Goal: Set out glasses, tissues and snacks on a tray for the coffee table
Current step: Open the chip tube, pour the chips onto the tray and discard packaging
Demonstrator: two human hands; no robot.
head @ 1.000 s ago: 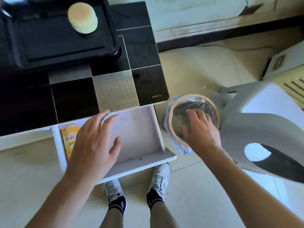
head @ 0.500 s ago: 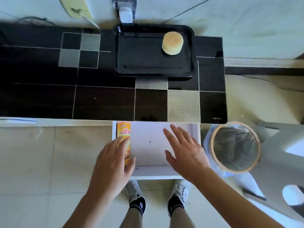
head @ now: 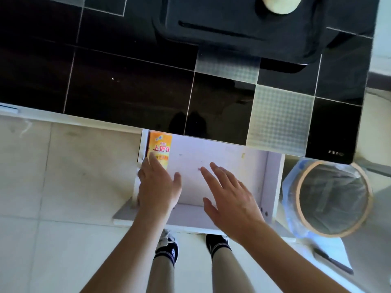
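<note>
Lying in the open drawer (head: 273,176) (left side), the snack box (head: 160,149) points its long axis toward the table (head: 127,85). Left hand (head: 157,187) covers its near end, fingers straight; right hand (head: 230,197) hovers spread, holding nothing.

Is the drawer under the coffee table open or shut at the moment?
Open: the drawer is pulled out past the tabletop edge, its white floor and an orange snack box exposed.

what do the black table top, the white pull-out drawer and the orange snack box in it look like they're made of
The black table top looks like glossy glass or polished tile: it mirrors dim reflections and has thin pale seams. The white pull-out drawer seems matt laminated board, with flat panels, square edges and small stains. The orange snack box appears to be printed cardboard, with crisp straight edges, though a glossy wrap can't be ruled out.
</note>
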